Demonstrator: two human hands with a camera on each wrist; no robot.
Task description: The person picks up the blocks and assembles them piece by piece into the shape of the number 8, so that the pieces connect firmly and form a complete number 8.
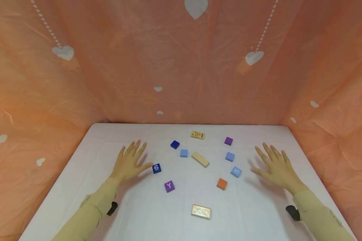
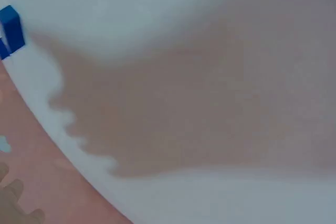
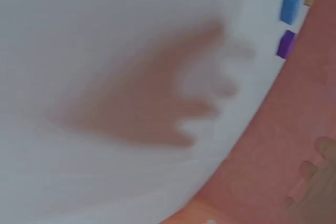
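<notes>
My left hand is spread over the left of the white table, holding nothing. Its thumb tip appears right beside a dark blue tile with a 6; whether they touch I cannot tell. A purple tile with a Y lies nearer me. On the right my right hand is also spread and holds nothing, its shadow on the cloth below. Closest to it are a light blue tile with a 5, a plain light blue tile and an orange tile. Each wrist view shows mostly a hand's shadow.
Mid-table lie a beige block, a light blue tile and a dark blue tile. Farther back are a patterned gold block and a purple tile. A gold bar lies in front. Orange curtains surround the table.
</notes>
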